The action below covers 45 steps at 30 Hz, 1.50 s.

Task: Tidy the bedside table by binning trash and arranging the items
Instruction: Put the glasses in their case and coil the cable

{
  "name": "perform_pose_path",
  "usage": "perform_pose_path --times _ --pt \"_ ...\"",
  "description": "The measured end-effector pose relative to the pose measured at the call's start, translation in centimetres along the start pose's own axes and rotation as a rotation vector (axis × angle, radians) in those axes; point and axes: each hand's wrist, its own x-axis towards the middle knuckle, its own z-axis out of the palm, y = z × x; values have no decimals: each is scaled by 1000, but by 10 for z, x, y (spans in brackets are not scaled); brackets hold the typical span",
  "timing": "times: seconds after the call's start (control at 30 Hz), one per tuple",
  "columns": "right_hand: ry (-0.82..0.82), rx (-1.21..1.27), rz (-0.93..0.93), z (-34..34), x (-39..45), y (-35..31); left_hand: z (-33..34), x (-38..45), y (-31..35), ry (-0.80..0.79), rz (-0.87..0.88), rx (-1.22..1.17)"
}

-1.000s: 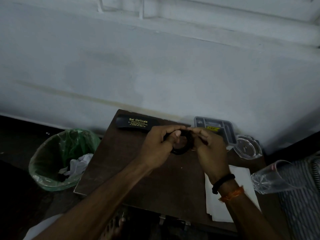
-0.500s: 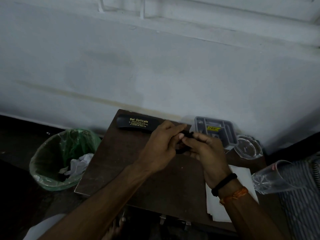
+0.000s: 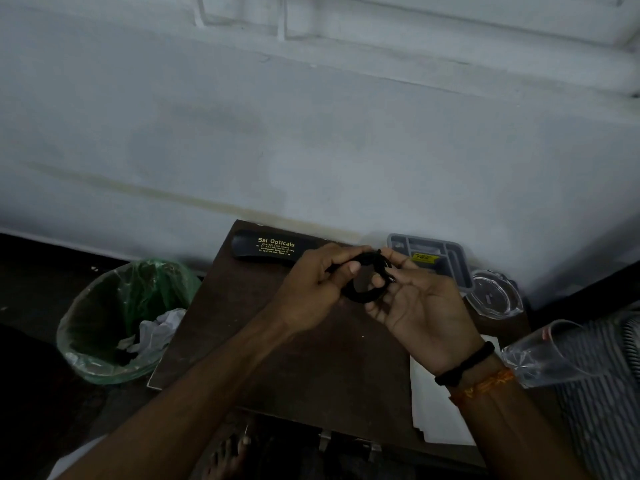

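Observation:
Above the dark wooden bedside table (image 3: 277, 358), both my hands hold a coil of black cable (image 3: 360, 292). My left hand (image 3: 311, 289) grips the coil's left side, thumb on its top. My right hand (image 3: 415, 306) is turned palm up and pinches the coil's right side, where the cable's end sticks out. A black spectacle case (image 3: 263, 247) with gold lettering lies at the table's back edge. The green-lined bin (image 3: 114, 323), left of the table on the floor, holds crumpled paper.
A grey compartment tray (image 3: 446, 254) and a glass ashtray (image 3: 493, 294) sit at the back right. White papers (image 3: 436, 410) lie at the table's front right, with a clear glass (image 3: 543, 351) tipped on its side beyond them. The wall stands right behind the table.
My right hand has turned palm up and the cable coil shows open as a loop again, after being pressed between both hands half a second ago.

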Motion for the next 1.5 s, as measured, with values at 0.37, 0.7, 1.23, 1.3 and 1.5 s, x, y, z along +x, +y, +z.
perform_pose_path --times 0.37,0.7,1.23,1.3,1.5 --pt "207 -950 -239 -2 -1 5 -4 -3 -5 -100 72 398" --pt "295 -942 -102 -8 0 4 0 -5 -14 -100 -119 340" --pt "292 -791 -36 -5 17 35 5 4 -38 -27 -433 -53" --pt "312 -763 -64 -6 21 38 4 6 -41 -10 -449 -64" --pt "460 -875 -187 -12 36 44 -9 10 -47 -88 -553 -17"
